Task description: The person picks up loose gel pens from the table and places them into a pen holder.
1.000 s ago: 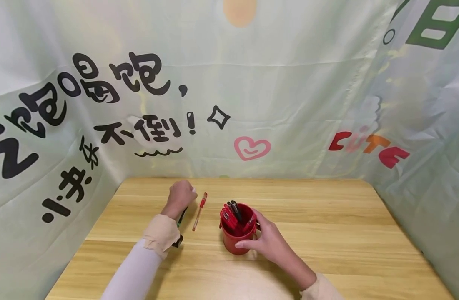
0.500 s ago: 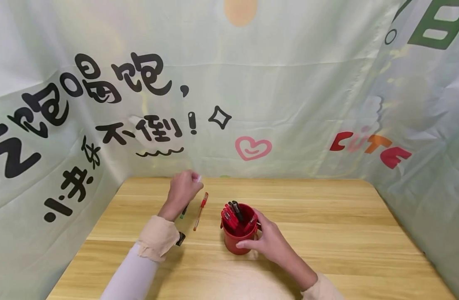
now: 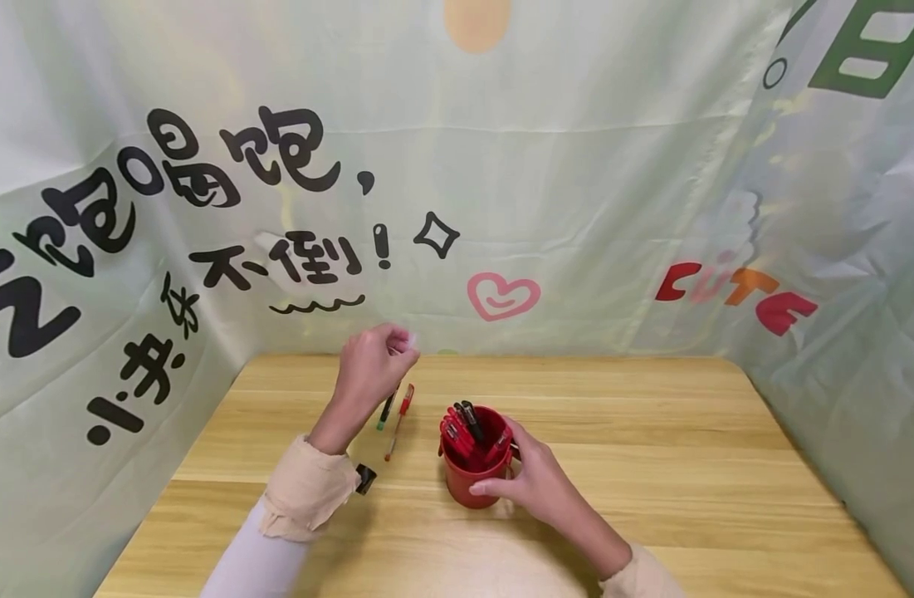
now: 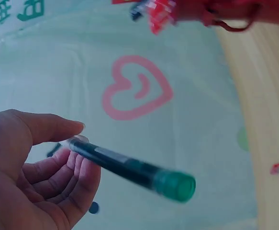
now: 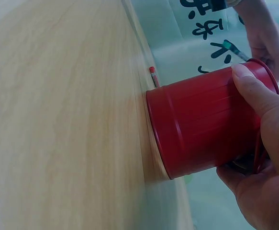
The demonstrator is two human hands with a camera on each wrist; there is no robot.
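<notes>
Slim green pen (image 4: pixel 129 167) in left grip (image 3: pixel 373 363); ribbed red metal cup (image 5: pixel 201 124)

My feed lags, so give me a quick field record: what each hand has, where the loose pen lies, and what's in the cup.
left hand: raised above the table, pinches a green pen by one end
right hand: grips the red cup round its side
red cup contents: red and black pens, upright
red pen: lies flat on the wooden table, left of the cup
</notes>
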